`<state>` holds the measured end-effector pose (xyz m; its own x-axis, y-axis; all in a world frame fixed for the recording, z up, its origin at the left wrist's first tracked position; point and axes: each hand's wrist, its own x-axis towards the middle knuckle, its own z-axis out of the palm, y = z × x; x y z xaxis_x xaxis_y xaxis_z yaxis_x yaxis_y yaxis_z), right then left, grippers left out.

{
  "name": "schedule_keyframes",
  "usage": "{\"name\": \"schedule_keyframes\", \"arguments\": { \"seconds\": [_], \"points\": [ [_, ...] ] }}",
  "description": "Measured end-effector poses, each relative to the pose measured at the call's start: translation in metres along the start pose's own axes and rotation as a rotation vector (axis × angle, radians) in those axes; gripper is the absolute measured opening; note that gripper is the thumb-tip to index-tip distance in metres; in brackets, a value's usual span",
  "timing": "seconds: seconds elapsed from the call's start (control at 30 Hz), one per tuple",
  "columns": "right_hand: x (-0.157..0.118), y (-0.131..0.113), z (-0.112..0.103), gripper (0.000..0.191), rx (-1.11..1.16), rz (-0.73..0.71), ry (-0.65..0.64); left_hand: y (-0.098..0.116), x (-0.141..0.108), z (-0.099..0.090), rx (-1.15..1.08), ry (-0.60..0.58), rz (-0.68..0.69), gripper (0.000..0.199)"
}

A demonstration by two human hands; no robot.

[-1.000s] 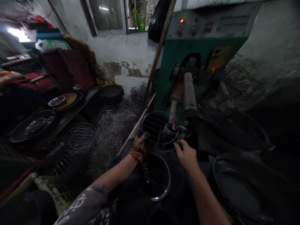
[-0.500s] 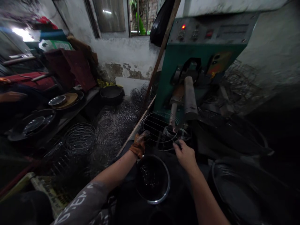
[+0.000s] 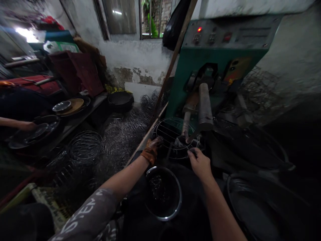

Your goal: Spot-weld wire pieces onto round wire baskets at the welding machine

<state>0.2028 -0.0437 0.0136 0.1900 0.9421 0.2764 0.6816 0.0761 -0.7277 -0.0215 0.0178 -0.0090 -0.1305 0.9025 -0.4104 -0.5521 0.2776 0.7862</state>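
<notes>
A round wire rack (image 3: 167, 132) with parallel bars is held out flat below the green machine (image 3: 187, 67). On its left rim is my left hand (image 3: 154, 144), in a dirty orange-brown glove, fingers closed on the wire. My bare right hand (image 3: 199, 160) pinches at the near right rim; any small piece between those fingertips is too dark to make out. The rack's right side lies at the tip of the machine's lower rod (image 3: 185, 125), beside a thick metal cylinder (image 3: 205, 105). Closer to me sits a round metal-rimmed bowl (image 3: 181, 195) with small shiny pieces inside.
Wire racks (image 3: 85, 147) and tangled wire (image 3: 117, 134) pile up on the left. A co-worker's hand (image 3: 27, 126) reaches over a dark basin (image 3: 54, 118). A wooden pole (image 3: 173, 62) leans beside the machine. A dark round container (image 3: 229, 190) stands at right.
My view has shifted slightly. Both my hands stay at the rack, nearly unmoved. The co-worker's hand at left has come down to the basin.
</notes>
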Motion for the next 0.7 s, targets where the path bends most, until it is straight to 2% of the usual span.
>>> {"name": "schedule_keyframes", "arguments": {
  "seconds": [0.27, 0.37, 0.53, 0.7],
  "points": [
    [0.013, 0.013, 0.005, 0.031, -0.053, -0.026, 0.017, 0.005, 0.009, 0.008, 0.053, 0.062, -0.056, 0.048],
    [0.017, 0.016, 0.005, 0.028, -0.079, -0.034, 0.017, 0.004, 0.012, 0.011, 0.06, 0.037, -0.044, 0.049],
    [0.023, 0.019, 0.006, 0.028, -0.105, -0.059, 0.033, 0.005, 0.019, 0.018, 0.078, 0.093, -0.055, 0.054],
    [0.027, 0.02, 0.005, 0.026, -0.076, -0.075, 0.016, 0.009, 0.017, 0.026, 0.006, 0.015, -0.009, 0.056]
  ]
}}
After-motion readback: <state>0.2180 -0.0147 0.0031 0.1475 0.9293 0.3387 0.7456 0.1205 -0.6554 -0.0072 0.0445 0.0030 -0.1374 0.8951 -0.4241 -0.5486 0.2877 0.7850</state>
